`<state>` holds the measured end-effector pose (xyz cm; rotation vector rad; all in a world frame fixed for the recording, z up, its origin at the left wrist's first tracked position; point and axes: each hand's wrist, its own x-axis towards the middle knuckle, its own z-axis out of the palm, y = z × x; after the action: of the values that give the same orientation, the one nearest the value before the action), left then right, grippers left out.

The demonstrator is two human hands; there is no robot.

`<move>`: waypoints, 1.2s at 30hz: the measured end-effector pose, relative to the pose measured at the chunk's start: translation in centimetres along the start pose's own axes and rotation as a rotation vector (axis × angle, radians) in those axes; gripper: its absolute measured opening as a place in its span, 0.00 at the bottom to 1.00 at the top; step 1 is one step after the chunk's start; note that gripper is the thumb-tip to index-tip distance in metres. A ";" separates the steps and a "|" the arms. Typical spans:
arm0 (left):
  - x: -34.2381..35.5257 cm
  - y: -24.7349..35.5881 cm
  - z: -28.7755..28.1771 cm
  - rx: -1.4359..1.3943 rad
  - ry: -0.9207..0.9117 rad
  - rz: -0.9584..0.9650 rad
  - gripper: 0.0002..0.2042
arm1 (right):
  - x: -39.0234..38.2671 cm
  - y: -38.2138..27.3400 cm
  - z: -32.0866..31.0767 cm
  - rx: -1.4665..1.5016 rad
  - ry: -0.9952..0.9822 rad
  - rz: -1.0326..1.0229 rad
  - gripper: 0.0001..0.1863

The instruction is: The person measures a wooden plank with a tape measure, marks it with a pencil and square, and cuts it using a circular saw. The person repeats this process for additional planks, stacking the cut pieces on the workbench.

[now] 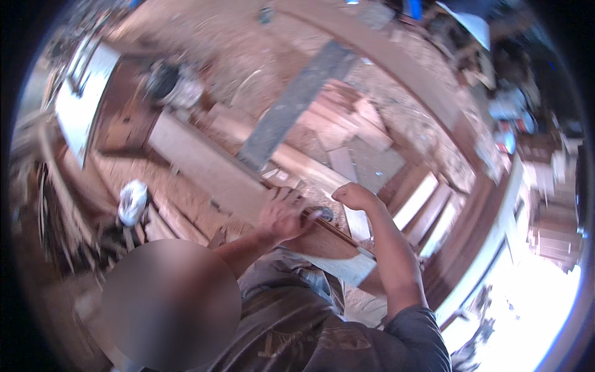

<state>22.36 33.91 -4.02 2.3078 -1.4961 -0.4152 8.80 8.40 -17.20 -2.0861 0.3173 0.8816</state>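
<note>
A long pale wooden plank (207, 158) runs slantwise in front of my body, from the upper left toward the lower right. On its upper edge rests my left hand (284, 214), fingers spread and thumb pointing right. Beside that thumb is a small dark round thing (324, 212), too blurred to name. A thin dark groove or strip follows the plank's edge to the right of it. My right hand (358, 197) is raised just beyond the plank, its fingers curled closed; whatever is inside them, if anything, is hidden.
A grey board (297, 102) lies crosswise beyond the plank, near stacked wood offcuts (347, 118). Long timber (396, 62) curves along the far right side. A white plastic bag (132, 202) sits on the left, near scrap sticks (68, 217). Wood shavings cover the ground.
</note>
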 end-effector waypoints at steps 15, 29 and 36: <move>0.1 -1.0 2.2 0.202 -0.054 0.151 0.18 | -37.4 -18.4 17.1 0.631 1.248 0.473 0.12; 1.9 19.0 7.0 -0.593 -0.099 0.482 0.15 | -53.1 -26.0 41.8 0.615 1.939 1.397 0.24; -4.8 36.1 10.3 -1.063 -0.398 0.299 0.20 | -54.3 -23.6 45.9 0.530 1.526 1.359 0.70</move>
<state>-13.22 23.30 3.17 1.1898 -1.2577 -1.2586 -40.48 54.40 15.43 -1.3767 2.5416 -0.4260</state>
